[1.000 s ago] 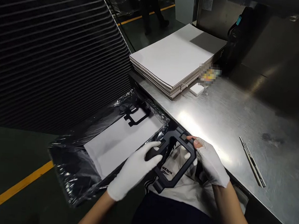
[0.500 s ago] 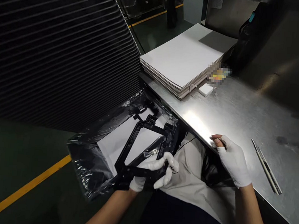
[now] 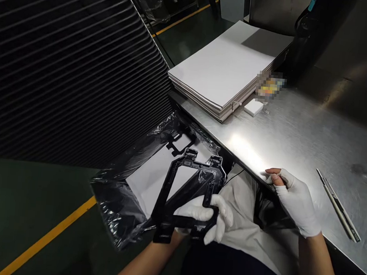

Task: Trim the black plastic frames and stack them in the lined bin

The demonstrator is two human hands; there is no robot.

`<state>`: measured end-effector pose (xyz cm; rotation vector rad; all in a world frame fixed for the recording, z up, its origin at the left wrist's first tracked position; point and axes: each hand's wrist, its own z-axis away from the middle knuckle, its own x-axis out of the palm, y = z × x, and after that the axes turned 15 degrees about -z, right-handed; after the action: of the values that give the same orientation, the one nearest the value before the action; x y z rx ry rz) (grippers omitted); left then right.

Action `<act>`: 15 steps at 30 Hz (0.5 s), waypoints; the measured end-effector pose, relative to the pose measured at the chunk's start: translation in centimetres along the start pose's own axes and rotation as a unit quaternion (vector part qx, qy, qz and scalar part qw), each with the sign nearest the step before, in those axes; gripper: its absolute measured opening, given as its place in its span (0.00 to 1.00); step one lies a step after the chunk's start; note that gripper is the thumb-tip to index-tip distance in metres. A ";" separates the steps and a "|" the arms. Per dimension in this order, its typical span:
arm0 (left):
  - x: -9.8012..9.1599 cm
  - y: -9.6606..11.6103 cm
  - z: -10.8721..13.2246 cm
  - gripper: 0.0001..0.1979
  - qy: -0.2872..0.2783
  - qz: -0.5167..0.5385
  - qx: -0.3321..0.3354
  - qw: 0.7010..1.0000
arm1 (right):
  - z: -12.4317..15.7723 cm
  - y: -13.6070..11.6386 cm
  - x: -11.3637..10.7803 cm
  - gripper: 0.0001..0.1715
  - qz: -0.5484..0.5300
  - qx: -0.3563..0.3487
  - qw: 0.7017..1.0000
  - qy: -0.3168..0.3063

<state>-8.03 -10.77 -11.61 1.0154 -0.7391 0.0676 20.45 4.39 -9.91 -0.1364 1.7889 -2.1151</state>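
Note:
My left hand (image 3: 223, 209), in a white glove, is closed around the lower right side of a black plastic frame (image 3: 164, 191). The frame has a large opening and two lugs at its top; part of the hand shows through the opening. Beneath it is a box (image 3: 108, 201) lined with dark, shiny plastic film, with a white sheet (image 3: 143, 185) and another black plastic part (image 3: 173, 147) inside. My right hand (image 3: 297, 203), in a white glove with thumb and forefinger bare, rests by the metal table's edge. Its fingertips are pinched together; what they hold, if anything, is unclear.
On the metal table (image 3: 301, 134) stands a stack of white sheets (image 3: 220, 68), with a small white block (image 3: 253, 107) beside it. A slim knife-like tool (image 3: 338, 205) lies right of my right hand. Dark ribbed panels (image 3: 64, 69) rise at the left.
The black frame has turned so its face and lugs show more squarely, and it has moved a little right and down. My right hand keeps its pinch near the table edge.

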 end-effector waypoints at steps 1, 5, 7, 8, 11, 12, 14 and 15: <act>-0.1 0.3 -0.2 0.23 -0.017 0.000 -0.001 1.000 | 0.0 0.0 0.0 0.23 -0.005 0.002 1.000 0.000; -0.4 1.4 -0.7 0.23 -0.075 -0.011 -0.004 0.997 | 0.0 -0.1 -0.1 0.23 -0.002 0.010 1.000 0.001; -0.4 1.6 -0.9 0.23 -0.086 -0.006 -0.003 0.996 | 0.0 -0.1 -0.1 0.23 0.006 0.011 1.000 0.003; -0.3 1.6 -0.9 0.22 -0.090 0.003 0.001 0.996 | 0.0 -0.2 -0.1 0.23 0.010 0.011 1.000 0.003; 0.1 1.2 -1.2 0.18 -0.097 0.041 0.027 0.994 | 0.0 -0.3 -0.2 0.22 0.018 0.009 1.000 0.004; 0.2 1.0 -1.3 0.17 -0.095 0.053 0.034 0.994 | 0.1 -0.4 -0.2 0.22 0.020 0.010 1.000 0.004; 0.4 0.7 -1.5 0.17 -0.086 0.067 0.033 0.994 | 0.1 -0.5 -0.3 0.22 0.021 0.016 1.000 0.005; 0.4 0.6 -1.7 0.18 -0.080 0.069 0.024 0.994 | 0.1 -0.5 -0.3 0.23 0.020 0.021 1.000 0.005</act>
<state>-7.06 -9.23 -11.38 1.0232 -0.9586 0.1259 20.65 4.42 -9.33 -0.0790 1.7374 -2.1283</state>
